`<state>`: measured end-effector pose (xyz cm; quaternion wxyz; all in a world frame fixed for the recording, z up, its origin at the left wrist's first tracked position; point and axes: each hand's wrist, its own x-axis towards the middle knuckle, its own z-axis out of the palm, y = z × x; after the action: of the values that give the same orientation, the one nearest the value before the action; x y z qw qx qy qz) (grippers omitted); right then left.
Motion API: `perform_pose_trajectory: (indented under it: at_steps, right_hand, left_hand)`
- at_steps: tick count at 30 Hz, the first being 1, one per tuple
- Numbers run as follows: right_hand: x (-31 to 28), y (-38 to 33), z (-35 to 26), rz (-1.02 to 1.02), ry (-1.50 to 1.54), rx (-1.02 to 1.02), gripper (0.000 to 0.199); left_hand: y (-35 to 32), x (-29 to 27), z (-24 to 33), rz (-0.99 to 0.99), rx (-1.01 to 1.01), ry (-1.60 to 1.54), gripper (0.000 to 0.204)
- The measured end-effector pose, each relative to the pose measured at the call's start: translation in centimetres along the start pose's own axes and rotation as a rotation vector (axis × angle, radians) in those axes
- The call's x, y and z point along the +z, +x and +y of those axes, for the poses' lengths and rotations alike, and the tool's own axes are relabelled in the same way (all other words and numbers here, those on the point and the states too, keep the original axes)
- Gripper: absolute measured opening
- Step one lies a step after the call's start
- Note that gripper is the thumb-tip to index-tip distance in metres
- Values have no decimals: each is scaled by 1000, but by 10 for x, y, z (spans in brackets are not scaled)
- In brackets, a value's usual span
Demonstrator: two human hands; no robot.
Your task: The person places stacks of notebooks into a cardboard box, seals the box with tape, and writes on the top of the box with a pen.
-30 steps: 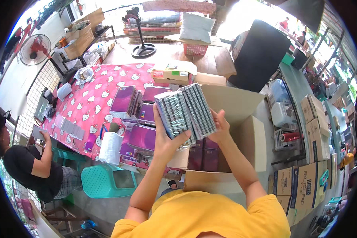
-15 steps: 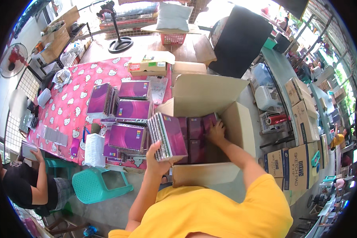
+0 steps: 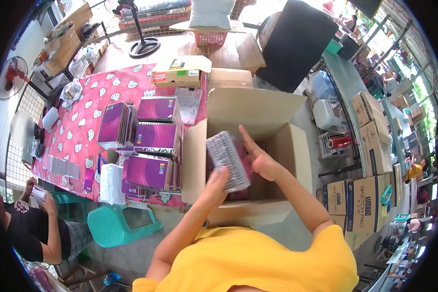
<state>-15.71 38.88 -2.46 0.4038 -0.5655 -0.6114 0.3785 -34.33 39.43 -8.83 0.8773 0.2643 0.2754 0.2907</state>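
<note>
Over the open cardboard box (image 3: 255, 109) in front of me, a stack of purple spiral notebooks (image 3: 228, 158) is tilted with its coil edges turned up. My left hand (image 3: 216, 189) grips the stack at its near end. My right hand (image 3: 264, 164) is open beside the stack's right side, fingers stretched toward the far wall; whether it touches the covers I cannot tell. The stack and my hands hide most of the box's inside. On the table left of the box are several more piles of purple spiral notebooks (image 3: 153, 135).
A pink patterned cloth (image 3: 90, 124) covers the table. A small carton (image 3: 177, 78) sits behind the piles. A green plastic stool (image 3: 114, 226) stands near left, by a seated person in black (image 3: 29, 228). Brown cartons (image 3: 367, 207) are stacked on the right.
My left hand has carried the notebook stack right, over the box, and turned its coil edges up. My right hand has risen from the notebooks inside the box and straightened its fingers.
</note>
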Motion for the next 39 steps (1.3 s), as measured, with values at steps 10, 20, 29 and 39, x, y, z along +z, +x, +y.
perform_pose_trajectory:
  at_steps: [10, 20, 29, 39]
  right_hand:
    - [-19, -22, 113, -1012, -818, 963, 101]
    - [24, -60, 216, -884, -1046, 676, 91]
    - [124, 42, -39, -5, 864, 610, 82]
    - [215, 32, -11, -229, 453, 465, 96]
  left_hand:
    - [-41, 8, 77, 51, 271, 375, 65]
    - [-85, -25, 83, 509, 748, 367, 55]
    - [-80, -125, 33, 776, 586, -367, 70]
    - [-85, -135, 56, 476, 499, -335, 56]
